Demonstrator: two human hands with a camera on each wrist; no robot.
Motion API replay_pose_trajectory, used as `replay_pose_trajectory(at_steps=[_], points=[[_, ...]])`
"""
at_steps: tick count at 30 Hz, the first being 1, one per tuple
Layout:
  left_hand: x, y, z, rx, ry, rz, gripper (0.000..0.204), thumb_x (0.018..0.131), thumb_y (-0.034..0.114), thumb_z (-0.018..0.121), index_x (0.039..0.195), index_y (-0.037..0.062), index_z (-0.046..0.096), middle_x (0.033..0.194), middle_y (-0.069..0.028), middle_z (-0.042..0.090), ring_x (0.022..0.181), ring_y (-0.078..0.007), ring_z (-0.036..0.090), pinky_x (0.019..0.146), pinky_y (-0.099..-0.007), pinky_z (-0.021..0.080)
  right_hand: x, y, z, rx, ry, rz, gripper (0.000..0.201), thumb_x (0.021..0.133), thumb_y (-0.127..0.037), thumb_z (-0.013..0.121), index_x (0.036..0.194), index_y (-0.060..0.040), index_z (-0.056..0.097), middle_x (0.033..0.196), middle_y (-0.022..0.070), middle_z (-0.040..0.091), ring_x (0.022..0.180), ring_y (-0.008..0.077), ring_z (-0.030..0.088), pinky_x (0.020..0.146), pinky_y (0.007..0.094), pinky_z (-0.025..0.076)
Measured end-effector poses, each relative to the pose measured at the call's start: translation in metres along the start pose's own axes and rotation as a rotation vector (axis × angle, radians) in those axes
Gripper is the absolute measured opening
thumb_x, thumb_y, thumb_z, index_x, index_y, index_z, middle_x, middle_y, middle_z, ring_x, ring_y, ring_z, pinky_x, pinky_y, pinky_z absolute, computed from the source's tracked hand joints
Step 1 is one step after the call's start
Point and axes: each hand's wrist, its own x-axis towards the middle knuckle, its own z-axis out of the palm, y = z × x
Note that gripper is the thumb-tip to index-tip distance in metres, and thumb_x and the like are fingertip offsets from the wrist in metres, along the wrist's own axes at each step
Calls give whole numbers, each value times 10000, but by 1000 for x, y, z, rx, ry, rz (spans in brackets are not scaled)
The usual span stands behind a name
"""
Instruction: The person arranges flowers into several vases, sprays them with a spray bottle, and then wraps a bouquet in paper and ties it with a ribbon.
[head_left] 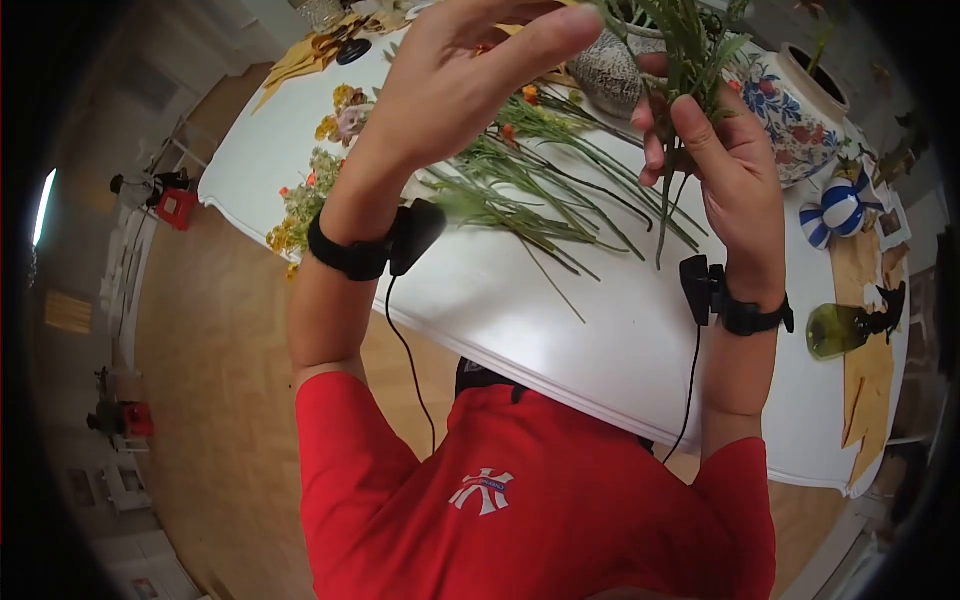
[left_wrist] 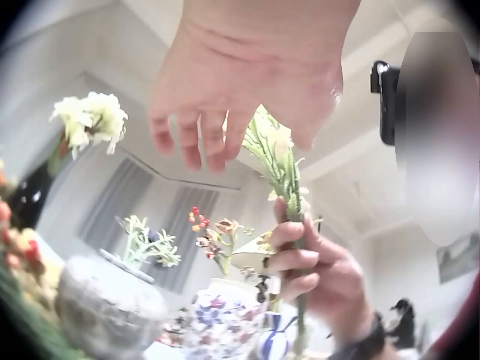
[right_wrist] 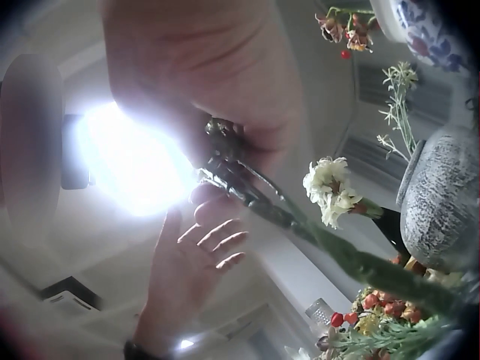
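Observation:
My right hand [head_left: 735, 150] grips a bunch of green leafy flower stems [head_left: 690, 50] upright over the table. The lower ends hang below the fingers, and the tops run out of the head view. In the left wrist view, pale blossoms [left_wrist: 279, 142] show among the leaves of this bunch. My left hand [head_left: 480, 70] is raised to the left of the bunch, its fingers extended and nothing in them. Under the hands, several loose green flower stems [head_left: 540, 215] lie on the white table [head_left: 600, 330], with yellow and orange flower heads [head_left: 315, 195] toward the left.
A grey textured vase [head_left: 605, 85] stands behind the hands, with a blue-and-red floral vase [head_left: 790, 125] to its right. Farther right are a blue-and-white striped vase [head_left: 840, 210], a green spray bottle [head_left: 838, 332] and brown paper [head_left: 870, 400].

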Motion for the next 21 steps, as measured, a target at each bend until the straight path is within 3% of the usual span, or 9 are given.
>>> replay_pose_trajectory(at_steps=[1,4,5,9,10,11,14,18,21], points=[[1,22,5,-171,-33,-113,446,983,413,720,1192,20,703,987,-68,708,854,-121,615,729,-275,469,-1,0,4,-14,-22,18,401,1084,-262,574,1412,-30,578,1041,66,698,804,83,619,701,260,580],[9,32,-14,-217,-197,-316,372,1028,419,667,1057,49,656,817,25,611,609,-41,459,548,-229,365,-5,1,14,-12,-75,76,393,1077,-258,587,1386,-16,583,1075,92,713,819,93,636,709,269,581],[5,38,0,-289,-103,-299,356,1036,410,658,1028,54,642,805,35,599,590,-36,442,527,-227,346,-6,-1,13,36,-120,96,379,1066,-228,607,1366,2,581,1135,118,719,889,124,683,739,279,588],[1,33,-3,-296,-46,-294,309,1020,329,677,1190,71,676,849,-31,674,640,-93,579,548,-250,434,-10,-3,24,63,-40,42,358,1045,-143,629,1359,23,580,1198,119,715,1022,191,719,825,301,592],[1,30,-1,-228,-65,-333,350,1003,328,693,1261,91,683,879,-67,709,659,-126,638,566,-263,478,-11,-7,29,44,6,31,374,1026,-146,662,1355,17,588,1184,96,716,991,157,707,829,290,579],[-1,24,6,-210,23,-260,325,1021,354,671,1125,46,686,692,-3,639,477,-57,535,418,-224,367,-11,-9,27,-54,0,42,418,1012,-155,682,1374,25,574,1185,109,716,1025,186,711,842,305,590],[-7,27,16,-269,156,-284,333,1019,349,673,1140,38,680,676,5,628,518,-59,566,448,-222,393,-13,-11,26,-216,0,78,509,956,-141,753,1399,19,559,1201,106,715,1066,195,712,875,310,594],[-3,25,13,-277,62,-285,371,1025,364,670,1117,5,682,652,0,634,514,-65,569,450,-223,394,-12,-9,25,-378,34,-63,416,888,-210,838,1204,18,690,1007,60,752,884,92,670,794,272,537],[4,26,18,-244,46,-218,342,1056,342,618,1137,13,660,688,-5,620,492,-74,543,435,-216,369,-6,-17,21,-426,85,-40,352,866,-248,854,1088,4,747,956,76,757,877,112,675,809,280,529]])
